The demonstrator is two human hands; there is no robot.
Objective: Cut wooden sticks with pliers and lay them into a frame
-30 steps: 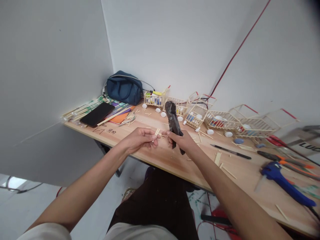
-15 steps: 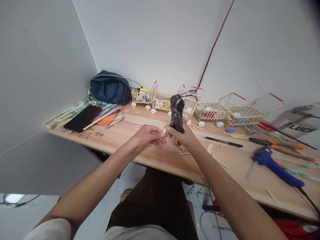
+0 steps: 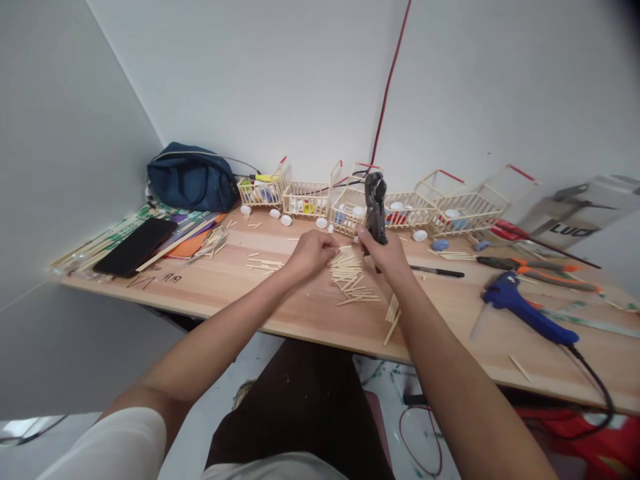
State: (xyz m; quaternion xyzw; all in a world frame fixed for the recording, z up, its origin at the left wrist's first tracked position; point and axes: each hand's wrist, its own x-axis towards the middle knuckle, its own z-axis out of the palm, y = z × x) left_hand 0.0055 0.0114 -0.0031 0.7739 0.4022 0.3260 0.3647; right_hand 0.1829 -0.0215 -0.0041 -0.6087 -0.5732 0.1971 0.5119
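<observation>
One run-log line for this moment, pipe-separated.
left hand: beside short-stick pile | right hand: gripping black hand tool | blue glue gun: lying on table | stick carts: lined up behind

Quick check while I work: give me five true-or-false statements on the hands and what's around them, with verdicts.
1. The right hand grips a dark hand tool. True.
2. The phone lies at the right end of the table, beyond the blue glue gun. False: the phone is towards the left end; the glue gun is on the right side.
3. A loose pile of short sticks lies between the two forearms. True.
4. The blue bag stands to the right of the row of stick carts. False: it stands to their left.
5. The left hand is holding the red-handled tool. False: that tool lies on the right side of the table, out of both hands.
</observation>
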